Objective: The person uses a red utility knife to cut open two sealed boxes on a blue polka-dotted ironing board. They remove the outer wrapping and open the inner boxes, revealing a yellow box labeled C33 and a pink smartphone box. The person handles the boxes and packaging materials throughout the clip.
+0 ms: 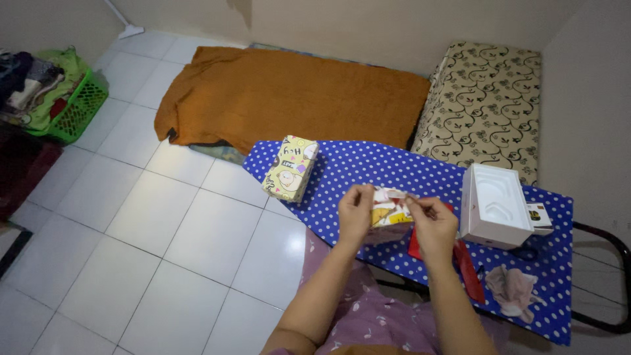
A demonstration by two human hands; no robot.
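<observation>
Above the blue polka-dot surface (394, 172), the left hand (355, 213) and right hand (430, 222) have fingers pinched on a small patterned paper piece (389, 212), seemingly thin, which could tear if pulled unevenly.

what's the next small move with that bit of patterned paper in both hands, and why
Probably lower the paper onto the blue dotted cloth: the left hand and right hand pinch it by its edges in mid-air, unsupported.
</observation>
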